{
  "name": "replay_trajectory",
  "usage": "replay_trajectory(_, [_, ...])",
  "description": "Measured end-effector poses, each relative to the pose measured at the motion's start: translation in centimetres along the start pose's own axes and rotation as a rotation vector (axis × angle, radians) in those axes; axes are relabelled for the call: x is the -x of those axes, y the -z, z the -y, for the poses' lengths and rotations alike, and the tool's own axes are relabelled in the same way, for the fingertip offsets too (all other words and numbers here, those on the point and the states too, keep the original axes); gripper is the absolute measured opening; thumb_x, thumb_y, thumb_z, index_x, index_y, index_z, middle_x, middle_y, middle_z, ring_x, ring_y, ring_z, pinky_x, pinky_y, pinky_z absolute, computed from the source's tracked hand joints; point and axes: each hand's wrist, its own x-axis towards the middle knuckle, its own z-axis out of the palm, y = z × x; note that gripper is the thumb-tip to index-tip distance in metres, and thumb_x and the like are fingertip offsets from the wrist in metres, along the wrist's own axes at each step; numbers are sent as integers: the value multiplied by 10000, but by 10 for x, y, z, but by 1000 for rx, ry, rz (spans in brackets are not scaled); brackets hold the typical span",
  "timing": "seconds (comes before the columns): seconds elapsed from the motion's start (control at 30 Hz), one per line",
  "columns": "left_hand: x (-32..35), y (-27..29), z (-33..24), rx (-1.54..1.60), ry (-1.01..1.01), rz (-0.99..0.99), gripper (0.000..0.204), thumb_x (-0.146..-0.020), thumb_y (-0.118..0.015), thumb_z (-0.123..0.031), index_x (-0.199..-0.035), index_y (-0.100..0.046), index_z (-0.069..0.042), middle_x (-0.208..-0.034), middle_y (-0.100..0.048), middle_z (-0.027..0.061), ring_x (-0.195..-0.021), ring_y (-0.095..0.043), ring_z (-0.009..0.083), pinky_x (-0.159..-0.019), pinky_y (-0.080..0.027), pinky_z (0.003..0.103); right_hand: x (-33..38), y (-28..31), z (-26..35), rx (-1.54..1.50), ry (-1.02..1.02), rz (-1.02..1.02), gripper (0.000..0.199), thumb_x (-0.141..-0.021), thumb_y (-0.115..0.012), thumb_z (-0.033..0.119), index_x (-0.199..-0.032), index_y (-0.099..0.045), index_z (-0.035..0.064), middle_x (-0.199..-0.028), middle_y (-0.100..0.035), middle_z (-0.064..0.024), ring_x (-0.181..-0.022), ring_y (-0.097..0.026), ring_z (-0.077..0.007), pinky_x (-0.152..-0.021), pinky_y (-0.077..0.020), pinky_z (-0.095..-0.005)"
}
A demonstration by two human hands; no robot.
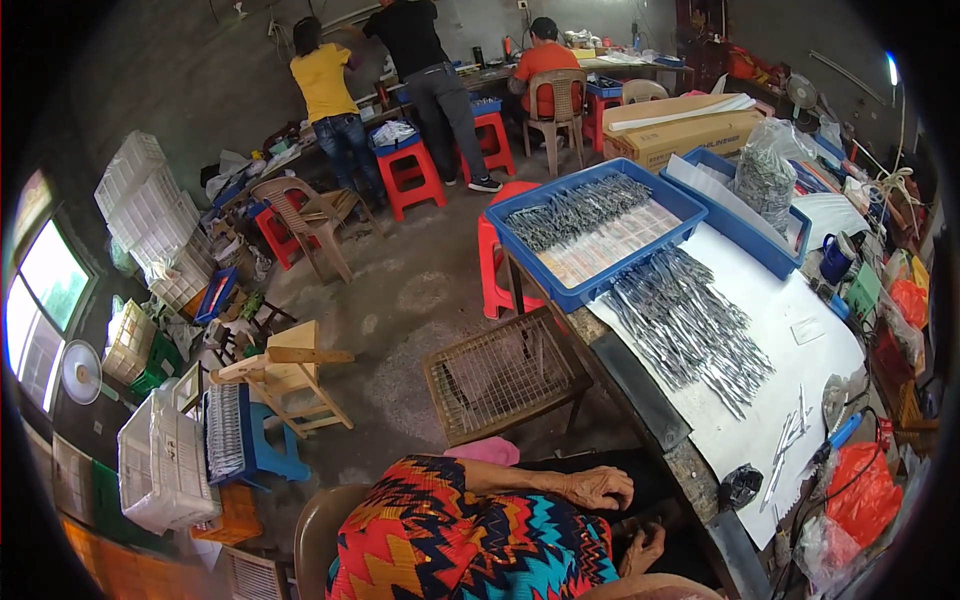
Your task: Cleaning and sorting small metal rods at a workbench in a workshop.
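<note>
Head view: left hand (597, 488) and right hand (643, 549) curl loosely — whether the fingers (624, 488) grasp anything, I cannot tell. Beyond them, the bench (690, 468) bears one metal-tool pile (690, 325), two blue trays (578, 294) — farther, one lettered carton (655, 152).

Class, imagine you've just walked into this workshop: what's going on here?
A seated person has the left hand and right hand low beside a worktable; whether either holds anything is unclear. Slim metal pieces lie spread over a white sheet, with more in a blue tray. Farther back, a person in yellow and another in black stand, while one in orange sits.
</note>
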Motion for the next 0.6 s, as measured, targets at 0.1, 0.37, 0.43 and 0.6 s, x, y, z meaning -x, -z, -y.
replay_trajectory(0.1, [0,-2,1,4,5,-3,125,-679,-556,-120,-761,-581,-28,-789,-566,81,-787,-517,244,-748,-383,368,-1,0,-7,-8,-4,24,158,-734,-476,-6,-884,-512,-37,-764,-543,-128,-666,-515,-199,-622,-447,-307])
replay_trajectory(0.37, [2,-1,0,3,-8,-12,118,-683,-553,-116,-761,-578,-30,-785,-560,80,-787,-514,244,-747,-378,369,-1,-2,-12,9,32,22,155,-738,-470,-23,-889,-508,-33,-773,-542,-122,-675,-509,-189,-636,-443,-300])
replay_trajectory(0.43, [1,-1,1,3,-13,-11,117,-682,-554,-114,-762,-578,-31,-784,-560,80,-786,-514,245,-747,-377,368,-1,-2,-14,-33,10,23,155,-738,-470,-24,-889,-507,-33,-772,-541,-122,-676,-508,-189,-638,-442,-301])
replay_trajectory(0.6, [1,-3,4,-10,-13,-9,113,-682,-557,-111,-765,-579,-38,-786,-562,74,-785,-515,241,-748,-375,366,-1,-1,-12,-53,22,25,158,-738,-470,-26,-892,-504,-33,-768,-537,-121,-664,-503,-185,-622,-440,-297])
